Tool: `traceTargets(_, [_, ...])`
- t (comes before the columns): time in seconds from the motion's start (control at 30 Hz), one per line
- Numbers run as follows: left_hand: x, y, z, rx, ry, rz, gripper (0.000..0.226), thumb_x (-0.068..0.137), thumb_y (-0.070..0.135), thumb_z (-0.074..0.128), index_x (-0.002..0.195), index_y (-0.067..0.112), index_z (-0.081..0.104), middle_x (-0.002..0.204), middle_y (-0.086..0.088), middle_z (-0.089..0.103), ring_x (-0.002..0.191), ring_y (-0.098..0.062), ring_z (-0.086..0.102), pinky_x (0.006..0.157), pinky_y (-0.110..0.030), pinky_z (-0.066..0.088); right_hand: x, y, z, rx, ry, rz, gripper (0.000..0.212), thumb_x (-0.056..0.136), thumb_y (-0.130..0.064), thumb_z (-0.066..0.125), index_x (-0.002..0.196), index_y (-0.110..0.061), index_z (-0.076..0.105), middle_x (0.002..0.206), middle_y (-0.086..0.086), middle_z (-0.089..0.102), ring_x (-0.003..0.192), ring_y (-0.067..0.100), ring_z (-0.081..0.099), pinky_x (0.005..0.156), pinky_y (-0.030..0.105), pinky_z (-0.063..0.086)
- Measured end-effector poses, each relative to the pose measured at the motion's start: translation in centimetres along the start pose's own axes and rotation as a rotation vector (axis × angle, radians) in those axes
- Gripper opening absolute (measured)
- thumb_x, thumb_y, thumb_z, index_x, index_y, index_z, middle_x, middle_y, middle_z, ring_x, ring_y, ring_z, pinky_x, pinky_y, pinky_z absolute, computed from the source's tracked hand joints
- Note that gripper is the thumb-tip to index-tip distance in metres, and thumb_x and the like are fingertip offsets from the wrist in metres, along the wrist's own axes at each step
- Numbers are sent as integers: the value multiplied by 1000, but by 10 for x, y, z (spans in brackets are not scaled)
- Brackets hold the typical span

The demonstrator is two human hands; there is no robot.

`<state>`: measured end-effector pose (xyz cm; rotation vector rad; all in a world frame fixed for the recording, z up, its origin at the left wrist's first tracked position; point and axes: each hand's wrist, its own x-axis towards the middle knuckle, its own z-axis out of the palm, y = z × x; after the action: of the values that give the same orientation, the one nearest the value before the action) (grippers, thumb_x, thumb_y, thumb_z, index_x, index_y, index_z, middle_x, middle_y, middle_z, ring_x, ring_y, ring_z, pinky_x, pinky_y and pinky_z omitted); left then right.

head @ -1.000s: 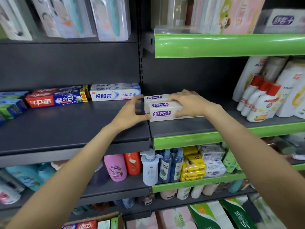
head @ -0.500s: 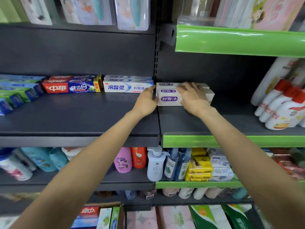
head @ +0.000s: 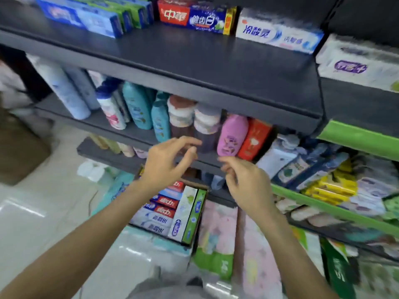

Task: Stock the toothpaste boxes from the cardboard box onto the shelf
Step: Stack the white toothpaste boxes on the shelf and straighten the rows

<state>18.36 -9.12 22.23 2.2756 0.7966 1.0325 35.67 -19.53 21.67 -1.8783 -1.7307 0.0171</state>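
Note:
The cardboard box (head: 199, 214) sits low in the middle, holding several toothpaste boxes (head: 164, 209) in red, blue, white and green. My left hand (head: 166, 162) hovers above its far end, empty, fingers spread and curled. Just right of the box, my right hand (head: 246, 183) is empty too, fingers loosely bent. On the dark shelf (head: 194, 59) above lie a red-and-blue toothpaste box (head: 194, 18), a white-and-blue one (head: 278, 33) and blue and green ones (head: 97, 16). The white boxes with purple logos (head: 356, 61) rest on the shelf at the far right.
Shampoo bottles (head: 138, 104), a pink bottle (head: 233, 134) and a red carton (head: 254, 139) fill the shelf below. Green-edged shelves (head: 356, 139) on the right carry blue bottles and yellow packs. Soft packs of paper goods (head: 218, 231) surround the cardboard box. A brown carton (head: 19, 147) stands on the floor at left.
Both hands let go of the white purple-logo boxes on the shelf and dropped toward the cardboard box. The view swung down and left.

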Motion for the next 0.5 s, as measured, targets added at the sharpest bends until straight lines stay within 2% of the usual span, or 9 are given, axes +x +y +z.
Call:
traceTargets(0.07, [-36, -53, -10, 95, -174, -216, 33, 86, 43, 42, 108, 27, 60, 81, 18, 64, 76, -5, 61, 68, -24, 45, -11, -7, 53, 0, -297, 91, 37, 81, -12, 48, 112, -25, 63, 99, -6, 70, 89, 23, 66, 68, 36, 53])
traceTargets(0.1, [-54, -82, -13, 148, -280, -315, 40, 83, 46, 40, 111, 25, 60, 86, 15, 65, 83, -10, 62, 71, -25, 44, -15, -9, 78, -37, -433, 116, 37, 84, -13, 49, 117, -26, 60, 108, -5, 68, 96, 24, 64, 73, 37, 52])
traceTargets(0.2, [-99, -154, -17, 262, -581, -485, 44, 83, 36, 47, 119, 12, 57, 114, -4, 65, 106, -30, 59, 85, -35, 45, -27, -17, 144, -151, -697, 151, 39, 89, -15, 47, 126, -24, 54, 122, 1, 61, 109, 27, 58, 81, 35, 48])
traceTargets(0.3, [-131, -199, -14, 380, -767, -548, 46, 89, 21, 57, 134, 13, 46, 135, -10, 50, 121, -30, 47, 95, -33, 37, -38, -19, 199, -202, -792, 279, 40, 91, -17, 47, 131, -21, 48, 125, 5, 57, 112, 27, 56, 86, 34, 46])
traceTargets(0.43, [-162, -241, 0, 443, -873, -491, 55, 89, 27, 58, 139, 18, 37, 139, -8, 43, 128, -26, 38, 100, -35, 36, -63, -12, 260, -234, -876, 515, 51, 95, -30, 48, 141, -12, 36, 134, 13, 47, 124, 32, 43, 101, 38, 38])
traceTargets(0.5, [-172, -261, 11, 484, -959, -418, 60, 89, 31, 59, 142, 18, 34, 142, -5, 41, 130, -24, 35, 105, -32, 32, -74, -11, 282, -252, -833, 589, 56, 94, -38, 48, 140, -8, 35, 134, 15, 44, 124, 32, 39, 103, 38, 35])
